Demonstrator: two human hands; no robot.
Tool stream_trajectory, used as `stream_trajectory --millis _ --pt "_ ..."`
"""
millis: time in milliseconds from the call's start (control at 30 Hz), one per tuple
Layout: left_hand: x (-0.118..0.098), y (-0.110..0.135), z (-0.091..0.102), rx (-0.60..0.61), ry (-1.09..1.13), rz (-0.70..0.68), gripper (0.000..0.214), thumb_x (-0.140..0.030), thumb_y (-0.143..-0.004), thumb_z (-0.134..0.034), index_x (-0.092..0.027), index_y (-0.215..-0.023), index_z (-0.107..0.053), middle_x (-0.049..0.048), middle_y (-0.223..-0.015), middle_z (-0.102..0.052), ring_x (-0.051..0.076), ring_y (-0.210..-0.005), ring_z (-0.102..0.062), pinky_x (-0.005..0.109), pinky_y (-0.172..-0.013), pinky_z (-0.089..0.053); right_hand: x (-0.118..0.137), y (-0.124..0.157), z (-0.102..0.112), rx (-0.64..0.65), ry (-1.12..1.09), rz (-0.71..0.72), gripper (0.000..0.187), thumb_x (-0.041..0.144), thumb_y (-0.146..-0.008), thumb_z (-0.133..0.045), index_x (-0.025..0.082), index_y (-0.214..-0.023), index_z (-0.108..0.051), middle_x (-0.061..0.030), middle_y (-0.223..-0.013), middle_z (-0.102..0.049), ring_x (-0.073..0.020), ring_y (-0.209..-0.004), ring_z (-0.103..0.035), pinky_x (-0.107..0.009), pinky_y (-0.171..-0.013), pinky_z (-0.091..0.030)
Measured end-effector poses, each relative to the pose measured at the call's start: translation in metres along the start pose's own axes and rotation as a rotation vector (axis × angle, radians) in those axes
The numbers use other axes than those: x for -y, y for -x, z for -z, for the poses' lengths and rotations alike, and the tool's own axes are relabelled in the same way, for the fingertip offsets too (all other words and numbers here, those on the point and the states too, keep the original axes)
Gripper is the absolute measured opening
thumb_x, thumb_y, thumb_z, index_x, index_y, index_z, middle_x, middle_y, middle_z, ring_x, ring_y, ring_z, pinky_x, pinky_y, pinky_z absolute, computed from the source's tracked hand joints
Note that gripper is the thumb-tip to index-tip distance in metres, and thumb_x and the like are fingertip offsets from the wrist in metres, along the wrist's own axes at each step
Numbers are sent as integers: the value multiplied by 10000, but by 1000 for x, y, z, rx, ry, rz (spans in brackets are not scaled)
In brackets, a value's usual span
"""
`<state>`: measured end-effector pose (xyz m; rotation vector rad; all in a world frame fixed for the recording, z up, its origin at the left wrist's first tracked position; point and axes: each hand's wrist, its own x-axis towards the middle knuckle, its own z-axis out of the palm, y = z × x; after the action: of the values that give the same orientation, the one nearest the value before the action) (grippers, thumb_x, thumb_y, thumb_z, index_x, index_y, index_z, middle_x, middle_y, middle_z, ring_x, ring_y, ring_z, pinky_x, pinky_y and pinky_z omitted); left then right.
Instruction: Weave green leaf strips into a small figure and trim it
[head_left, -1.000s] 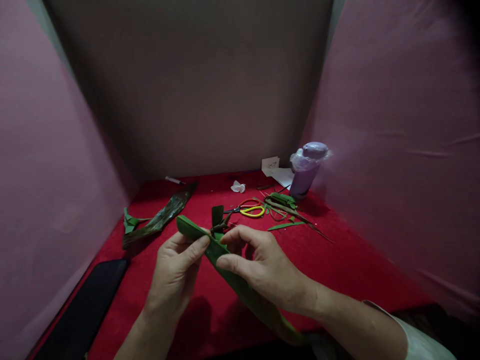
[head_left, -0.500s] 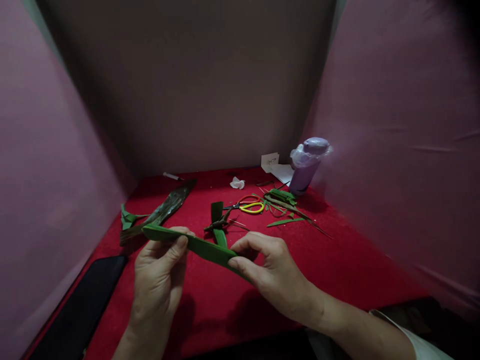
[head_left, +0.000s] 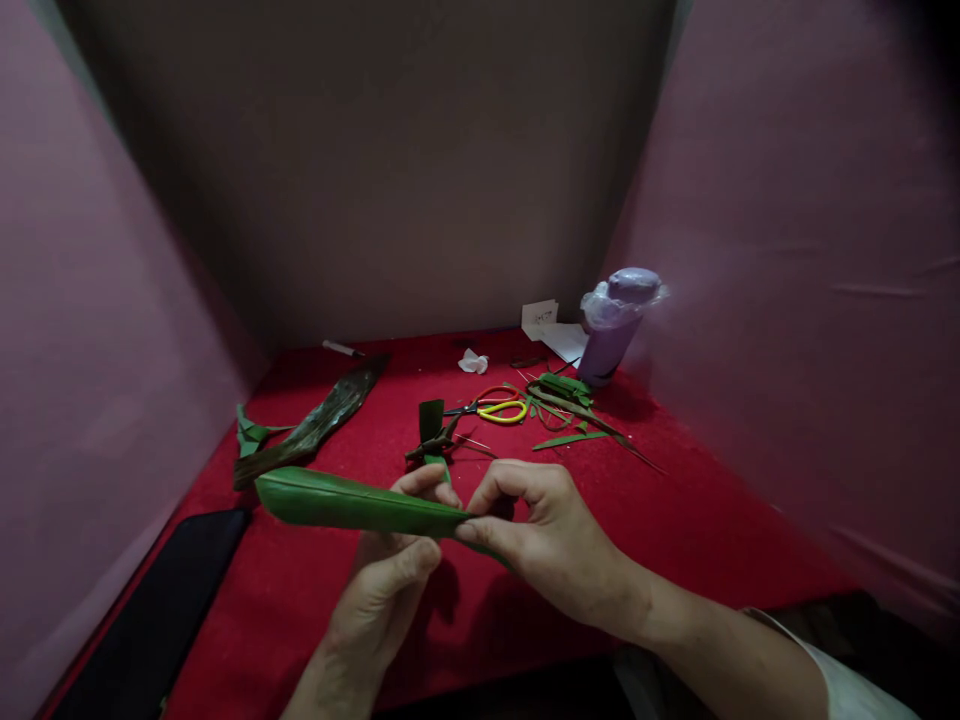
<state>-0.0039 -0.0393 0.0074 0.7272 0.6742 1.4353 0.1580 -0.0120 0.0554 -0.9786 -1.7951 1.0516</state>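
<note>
A long green leaf strip (head_left: 337,502) lies almost level above the red table (head_left: 712,540), its free end pointing left. My left hand (head_left: 390,590) holds it from below, fingers curled behind the leaf near its right end. My right hand (head_left: 544,540) pinches the same end between thumb and forefinger, right beside the left hand's fingertips. A small folded leaf piece (head_left: 433,432) rests on the table just beyond my hands.
Yellow and red scissors (head_left: 499,407) and several leaf scraps (head_left: 570,405) lie in the middle back. A purple bottle (head_left: 613,328) and white papers (head_left: 551,330) stand at the back right. A dark dried leaf (head_left: 319,425) lies left, a black phone (head_left: 157,620) front left. Pink walls enclose the table.
The leaf has swung from a diagonal to nearly level, with its tip now out to the left. My left hand has slid right along it and now meets the right hand.
</note>
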Motion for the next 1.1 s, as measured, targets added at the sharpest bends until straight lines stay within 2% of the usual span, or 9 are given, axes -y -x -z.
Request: stream_trajectory --millis 100,167,300,400,567,700,800,967,1100 --pt "9 0 -7 -40 -24 -17 160 -172 -646 -781 -194 -798 -739 6 -778 -681 125 -785 -619 208 -762 -502 0 0 0 23 72 1 148 45 -686 -729 169 -679 -648 37 -657 -638 -97 -626 -555 -210 -594 -413" --pt "10 -2 -9 -108 -25 -56 70 -161 -649 -776 -180 -695 -727 -12 -705 -661 101 -722 -600 192 -727 -498 0 1 3 19 126 27 141 56 -698 -724 174 -715 -649 31 -695 -640 -105 -666 -562 -220 -624 -416" --pt "8 -4 -9 -258 -43 -118 142 -193 -589 -819 -181 -707 -741 5 -743 -712 125 -759 -633 214 -760 -509 -2 4 9 20 143 17 90 120 -744 -711 181 -762 -647 20 -738 -630 -115 -681 -555 -228 -605 -410" --pt "7 -2 -10 -296 -95 -146 146 -208 -588 -822 -177 -712 -751 32 -747 -745 150 -761 -663 232 -764 -522 -6 6 10 15 175 31 88 110 -755 -701 180 -739 -651 21 -707 -619 -113 -657 -542 -234 -595 -399" --pt "7 3 -17 -351 -94 -188 166 -192 -561 -838 -214 -706 -759 3 -697 -750 135 -688 -673 219 -710 -539 -9 8 9 -28 192 85 130 73 -764 -688 169 -709 -620 21 -693 -599 -107 -655 -534 -233 -615 -404" --pt "3 3 -16 -339 -97 -231 159 -212 -543 -853 -213 -664 -749 -5 -676 -740 132 -686 -673 213 -711 -540 -5 10 14 17 230 89 65 144 -789 -683 184 -832 -655 2 -786 -616 -132 -741 -550 -252 -658 -421" --pt "-2 2 -9 -311 -105 -273 154 -240 -561 -848 -206 -662 -738 -8 -677 -730 143 -706 -672 238 -733 -542 -2 12 20 79 236 75 117 205 -809 -675 205 -926 -675 -2 -819 -639 -143 -763 -558 -271 -691 -430" --pt "-3 2 -2 -256 -117 -316 136 -262 -612 -823 -220 -700 -729 -4 -708 -734 161 -729 -674 282 -755 -541 1 18 21 92 261 88 130 182 -787 -699 207 -914 -679 -2 -832 -665 -156 -796 -572 -289 -736 -424" --pt "-3 2 -4 -257 -137 -350 137 -252 -610 -823 -214 -700 -726 2 -708 -739 160 -719 -677 268 -734 -545 3 22 16 63 371 166 154 196 -801 -687 198 -952 -658 -20 -872 -681 -178 -814 -576 -316 -740 -408"
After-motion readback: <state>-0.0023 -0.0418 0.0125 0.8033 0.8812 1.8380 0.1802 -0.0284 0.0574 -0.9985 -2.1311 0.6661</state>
